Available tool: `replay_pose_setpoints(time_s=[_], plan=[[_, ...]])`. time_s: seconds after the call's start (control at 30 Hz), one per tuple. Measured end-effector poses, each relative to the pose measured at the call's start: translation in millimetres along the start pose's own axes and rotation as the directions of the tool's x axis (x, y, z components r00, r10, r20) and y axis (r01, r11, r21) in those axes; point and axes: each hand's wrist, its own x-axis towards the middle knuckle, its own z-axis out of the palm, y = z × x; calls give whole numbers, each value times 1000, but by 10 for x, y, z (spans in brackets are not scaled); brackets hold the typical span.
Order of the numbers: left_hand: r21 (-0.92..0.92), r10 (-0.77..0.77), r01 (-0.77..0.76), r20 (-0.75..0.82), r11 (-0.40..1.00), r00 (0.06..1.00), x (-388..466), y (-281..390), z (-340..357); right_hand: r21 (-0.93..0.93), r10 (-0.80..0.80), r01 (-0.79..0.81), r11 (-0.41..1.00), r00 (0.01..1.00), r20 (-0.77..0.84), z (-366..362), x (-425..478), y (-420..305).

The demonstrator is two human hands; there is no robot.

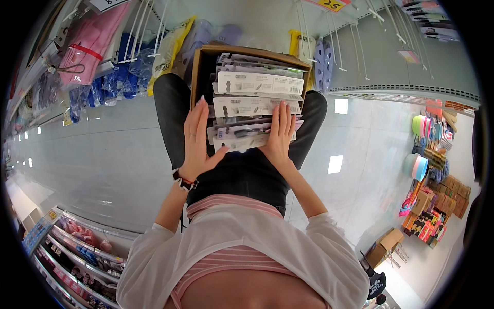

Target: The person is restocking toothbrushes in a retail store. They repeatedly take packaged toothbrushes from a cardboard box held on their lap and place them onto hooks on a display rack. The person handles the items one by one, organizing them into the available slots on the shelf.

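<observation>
A cardboard box (195, 79) rests between my knees, packed with toothbrushes in flat blister packs. Most packs lie with their printed white backs up, such as the upper pack (260, 83) and the one below it (243, 108). One toothbrush pack (241, 133) near the front shows a dark brush head through clear plastic. My left hand (198, 137) lies along the left side of the packs, fingers extended and thumb spread over the nearest pack. On the right, my right hand (281, 133) rests its straight fingers on the packs. Neither hand is closed around a pack.
Metal display hooks (339, 50) hang ahead, above a shelf edge (401, 90). Bagged slippers (200, 33) stand behind the box. Pink bagged goods (90, 46) hang at the left, and stocked shelves (85, 251) stand lower left. Basins (417, 167) and cartons (386, 247) are at the right.
</observation>
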Motion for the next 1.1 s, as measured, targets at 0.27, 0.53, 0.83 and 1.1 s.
replay_pose_setpoints(time_s=[0.27,0.53,0.83,1.1], plan=[[39,-5,10,-123,999,992,-113,-112,469,-1,-45,45,999,999,-27,151,-100,39],[31,11,-6,-166,999,986,-69,-237,475,126,-54,42,991,995,87,5,-93,-48],[-7,-13,13,-44,1000,999,-158,-128,277,136,-35,19,991,993,116,-38,-274,31],[114,-102,93,80,989,992,-281,-251,198,324,-98,88,942,995,17,-10,-192,136]])
